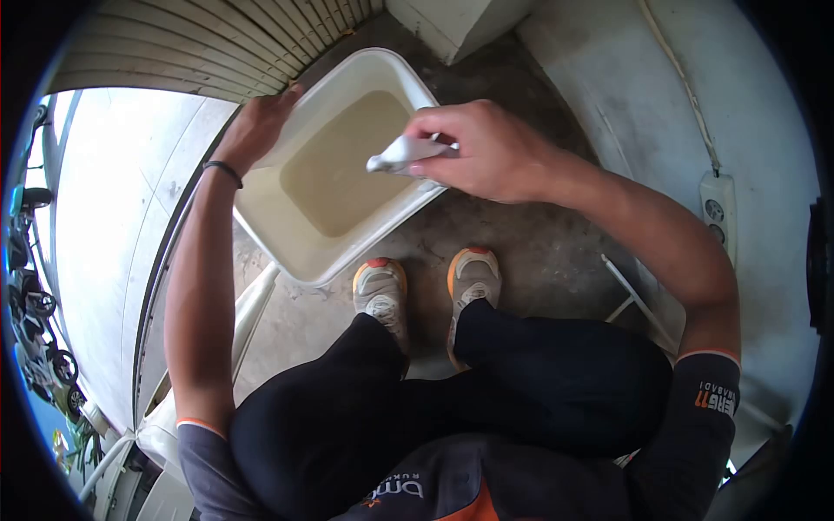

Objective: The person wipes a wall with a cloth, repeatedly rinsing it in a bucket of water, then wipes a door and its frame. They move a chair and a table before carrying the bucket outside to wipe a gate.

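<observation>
A white rectangular tub [261, 227] stands on the floor ahead of my feet, with shallow, cloudy water [334, 165] in it. My left hand [259, 128] is at the tub's left rim, fingers curled along the edge and partly hidden. Over the tub's right side, my right hand [478, 152] pinches a crumpled white cloth [401, 154] between thumb and fingers. The cloth hangs above the water, apart from it, its tip pointing left.
A slatted beige panel [200, 48] rises behind the tub, and a white wall [643, 113] stands on the right with a socket strip [718, 213]. My shoes [475, 278] are close to the tub's near edge. Parked motorbikes [39, 304] show at far left.
</observation>
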`<state>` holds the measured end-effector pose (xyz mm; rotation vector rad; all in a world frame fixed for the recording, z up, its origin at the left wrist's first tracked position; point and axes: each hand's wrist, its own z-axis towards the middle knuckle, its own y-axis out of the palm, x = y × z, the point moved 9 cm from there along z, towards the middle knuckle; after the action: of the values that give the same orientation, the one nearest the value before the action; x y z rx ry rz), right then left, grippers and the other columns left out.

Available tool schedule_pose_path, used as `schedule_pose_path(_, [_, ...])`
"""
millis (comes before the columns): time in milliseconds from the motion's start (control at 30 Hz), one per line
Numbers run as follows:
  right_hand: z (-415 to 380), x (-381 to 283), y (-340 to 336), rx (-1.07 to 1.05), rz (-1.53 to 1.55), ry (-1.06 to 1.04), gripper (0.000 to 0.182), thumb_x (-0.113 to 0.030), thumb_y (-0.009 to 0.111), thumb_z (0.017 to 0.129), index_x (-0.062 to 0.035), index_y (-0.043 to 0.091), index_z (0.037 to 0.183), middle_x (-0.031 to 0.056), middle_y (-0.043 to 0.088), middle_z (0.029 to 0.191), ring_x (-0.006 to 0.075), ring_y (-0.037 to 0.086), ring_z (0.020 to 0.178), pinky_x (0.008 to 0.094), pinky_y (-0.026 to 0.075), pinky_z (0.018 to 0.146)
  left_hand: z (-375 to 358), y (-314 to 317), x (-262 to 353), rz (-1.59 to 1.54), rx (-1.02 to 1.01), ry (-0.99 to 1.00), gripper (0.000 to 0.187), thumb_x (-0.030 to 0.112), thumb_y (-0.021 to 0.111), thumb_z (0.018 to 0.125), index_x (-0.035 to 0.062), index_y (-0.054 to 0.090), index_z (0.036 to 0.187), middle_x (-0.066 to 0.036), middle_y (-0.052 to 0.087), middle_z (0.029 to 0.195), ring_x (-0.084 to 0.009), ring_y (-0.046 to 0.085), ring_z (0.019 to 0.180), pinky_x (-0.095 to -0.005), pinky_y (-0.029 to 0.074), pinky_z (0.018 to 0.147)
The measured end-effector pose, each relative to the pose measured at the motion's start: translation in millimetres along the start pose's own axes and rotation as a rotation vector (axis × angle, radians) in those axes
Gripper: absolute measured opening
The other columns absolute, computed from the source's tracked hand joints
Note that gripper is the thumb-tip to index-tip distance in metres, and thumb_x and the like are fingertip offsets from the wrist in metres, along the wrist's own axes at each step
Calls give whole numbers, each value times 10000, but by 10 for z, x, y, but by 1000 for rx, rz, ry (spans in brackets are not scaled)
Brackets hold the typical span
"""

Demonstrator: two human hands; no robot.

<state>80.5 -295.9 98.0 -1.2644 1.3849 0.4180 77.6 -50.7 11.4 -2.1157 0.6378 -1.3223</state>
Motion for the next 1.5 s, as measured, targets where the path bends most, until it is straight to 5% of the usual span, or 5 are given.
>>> schedule_pose_path(233, [1389,1064,1589,-314,-1202,-20,172,-141,607,853,-78,707,977,129,715,905,301,710,874,466,552,710,-137,324,-142,-57,-37,-59,669,564,478,976,-85,630,926,-153,559,699,-208,508,699,-393,449,725])
schedule_pose_path(600, [1467,1496,1656,-382,560,505,464,-109,624,753,-46,553,1207,133,619,1091,279,676,864,469,606,675,3,407,-233,-14,-278,222,435,342,417,1029,12,622,1226,-163,683,1051,-186,611,929,-323,461,870])
schedule_pose_path(900, [773,1000,1683,-484,439,624,413,-388,563,876,-71,615,1135,135,647,1115,234,634,1004,471,539,838,-16,496,-230,-320,-371,97,473,356,421,1026,-34,610,1214,-88,642,1115,-185,576,977,-318,447,894])
schedule_pose_path(1200, [1378,1156,2092,-600,-923,-182,351,-336,482,918,-119,734,1031,84,677,1143,250,608,1085,378,478,890,-165,319,176,-85,-113,132,699,564,380,1015,-83,636,1071,-172,657,922,-268,577,842,-370,452,821])
schedule_pose_path(1500, [364,146,550,-149,-337,38,258,-119,504,821,-27,661,1004,176,675,901,316,641,823,412,495,729,-186,415,425,50,-154,384,472,397,489,1011,-58,564,914,-194,463,698,-269,384,651,-414,367,620])
